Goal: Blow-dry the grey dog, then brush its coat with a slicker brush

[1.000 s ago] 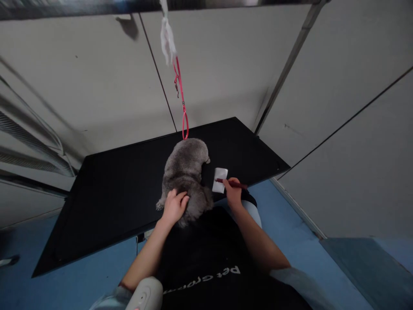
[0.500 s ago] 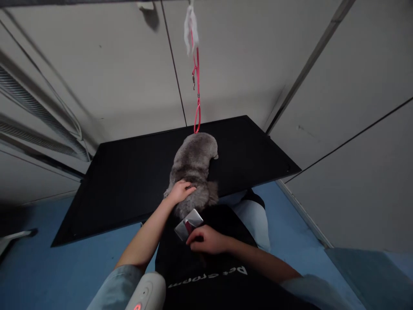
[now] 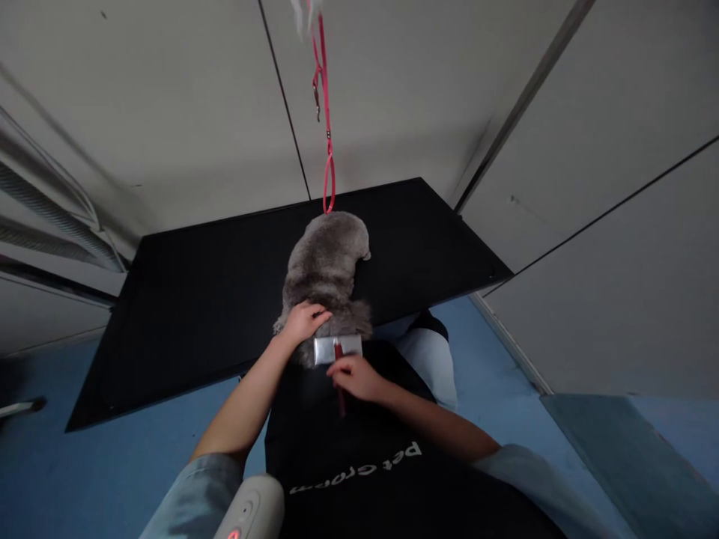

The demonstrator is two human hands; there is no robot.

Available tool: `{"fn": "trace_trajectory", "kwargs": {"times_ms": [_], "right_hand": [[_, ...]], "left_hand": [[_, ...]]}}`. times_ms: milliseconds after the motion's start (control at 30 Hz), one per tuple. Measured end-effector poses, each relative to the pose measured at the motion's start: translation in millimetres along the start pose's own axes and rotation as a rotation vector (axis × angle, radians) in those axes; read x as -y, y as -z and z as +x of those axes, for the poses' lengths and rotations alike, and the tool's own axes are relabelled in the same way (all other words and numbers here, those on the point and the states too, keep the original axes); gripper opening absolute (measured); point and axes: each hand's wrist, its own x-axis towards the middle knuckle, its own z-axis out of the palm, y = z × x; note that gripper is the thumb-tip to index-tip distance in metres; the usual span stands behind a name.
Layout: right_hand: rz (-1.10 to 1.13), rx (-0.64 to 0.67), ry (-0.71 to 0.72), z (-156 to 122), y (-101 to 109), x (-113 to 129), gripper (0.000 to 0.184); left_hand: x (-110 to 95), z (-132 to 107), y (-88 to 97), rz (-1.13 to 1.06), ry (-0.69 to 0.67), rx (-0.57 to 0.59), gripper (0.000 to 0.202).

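Note:
A grey-brown furry animal (image 3: 326,258) is on the black table, its rounded back toward me and its head end not clearly seen. My left hand (image 3: 304,322) presses on its lower back, fingers curled into the fur and thumb stretched across it. Just below, my right hand (image 3: 356,376) grips the dark red handle of a slicker brush (image 3: 348,346). The brush's flat silver back faces me, and its far side lies against the fur at the animal's near end, hiding the bristles.
A pink grooming loop (image 3: 329,180) hangs above the animal's far end. Beneath is the black tabletop (image 3: 207,292), with blue floor (image 3: 140,442) around it. My black apron (image 3: 348,457) meets the table's near edge. Ribbed hoses (image 3: 56,213) run along the left wall.
My right hand has lifted the brush upward, from below the animal onto its near-end fur, and the brush has turned level. My left hand stays on the lower back. The whole view has shifted slightly.

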Motion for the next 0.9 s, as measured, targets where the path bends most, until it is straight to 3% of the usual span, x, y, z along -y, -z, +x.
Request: {"fn": "trace_trajectory", "kwargs": {"times_ms": [133,200,300,333,467,500,633,767,800,900], "right_hand": [[-0.062,0.389,-0.026,-15.1,-9.8,-6.4,0.026],[-0.103,0.31,0.037,-13.4,-8.3,-3.4,0.027],[-0.187,0.036,0.114,-5.2,-3.9,-0.4,0.027],[-0.203,0.045,0.102,-4.7,-4.0,-1.5,0.027],[-0.172,0.354,0.016,-13.6,-9.4,-8.9,0.022],[-0.151,0.34,0.026,-14.7,-9.8,-8.9,0.022],[-0.172,0.04,0.104,-10.4,-6.6,-4.1,0.025],[-0.18,0.281,0.051,-11.0,-6.3,-4.1,0.022],[-0.16,0.288,0.054,-10.8,-5.8,-4.0,0.022],[-0.186,0.109,0.105,-7.5,-2.3,-2.0,0.023]], "left_hand": [[0.1,-1.8,0.5,-0.014,0.015,-0.042,0.021],[0.2,-3.0,0.4,-0.027,0.024,-0.047,0.021],[0.7,-5.4,-0.1,-0.017,0.044,-0.036,0.019],[0.9,-6.1,-0.1,-0.009,0.057,-0.035,0.019],[0.8,-7.2,0.8,0.004,0.093,-0.021,0.017],[0.3,-7.1,1.2,0.003,0.092,-0.016,0.017],[-1.1,-7.4,2.1,0.017,0.113,0.008,0.016],[1.0,-10.5,1.9,0.027,0.141,0.023,0.013],[1.6,-11.3,2.0,0.026,0.144,0.025,0.013],[1.0,-12.6,3.3,0.016,0.148,0.021,0.013]]}}
